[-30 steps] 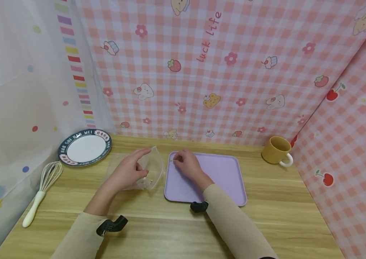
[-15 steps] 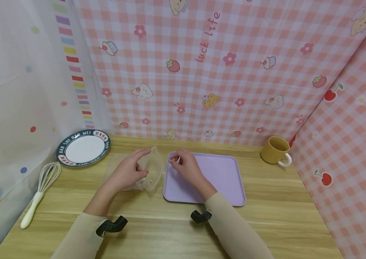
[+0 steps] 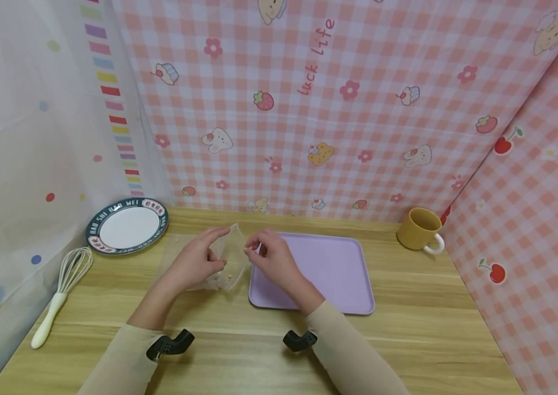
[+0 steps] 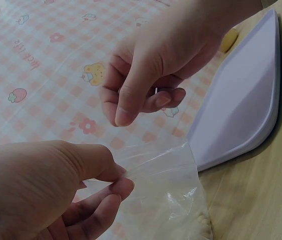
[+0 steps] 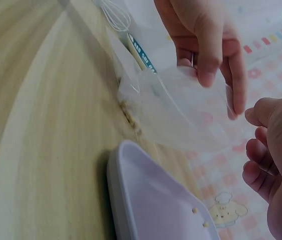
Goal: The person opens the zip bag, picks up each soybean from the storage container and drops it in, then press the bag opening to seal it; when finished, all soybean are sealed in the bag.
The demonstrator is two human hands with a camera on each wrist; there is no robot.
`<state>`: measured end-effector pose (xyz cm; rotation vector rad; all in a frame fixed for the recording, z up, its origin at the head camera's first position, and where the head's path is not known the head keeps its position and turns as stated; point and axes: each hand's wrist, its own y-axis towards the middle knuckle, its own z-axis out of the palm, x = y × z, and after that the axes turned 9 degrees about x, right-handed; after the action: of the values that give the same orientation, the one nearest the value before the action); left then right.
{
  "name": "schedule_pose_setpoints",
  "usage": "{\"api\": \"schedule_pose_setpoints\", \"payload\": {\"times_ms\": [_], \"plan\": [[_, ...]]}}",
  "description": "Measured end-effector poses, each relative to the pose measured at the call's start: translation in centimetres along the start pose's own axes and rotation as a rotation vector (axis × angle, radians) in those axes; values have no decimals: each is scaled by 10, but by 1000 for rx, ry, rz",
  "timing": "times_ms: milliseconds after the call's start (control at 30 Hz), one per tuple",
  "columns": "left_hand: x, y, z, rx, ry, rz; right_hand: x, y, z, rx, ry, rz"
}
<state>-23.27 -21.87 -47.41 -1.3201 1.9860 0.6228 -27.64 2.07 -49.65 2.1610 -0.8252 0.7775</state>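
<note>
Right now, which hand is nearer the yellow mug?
Right. The right hand is left of the yellow mug, over the left part of the purple tray; the left hand is farther left, pinching the clear bag.

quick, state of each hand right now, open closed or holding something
Left hand: closed, pinching the clear plastic bag.
Right hand: curled near the bag's mouth; whether it holds anything cannot be told.
</note>
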Motion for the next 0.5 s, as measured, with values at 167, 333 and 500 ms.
{"api": "schedule_pose_setpoints", "payload": {"times_ms": [167, 333, 500], "plan": [[-1, 0, -1, -3, -3, 8, 6, 2, 7, 32, -7, -1], [-1, 0, -2, -4, -6, 14, 11, 3, 11, 38, 0, -7], [-1, -1, -1, -3, -9, 6, 11, 5, 13, 43, -4, -17]]}}
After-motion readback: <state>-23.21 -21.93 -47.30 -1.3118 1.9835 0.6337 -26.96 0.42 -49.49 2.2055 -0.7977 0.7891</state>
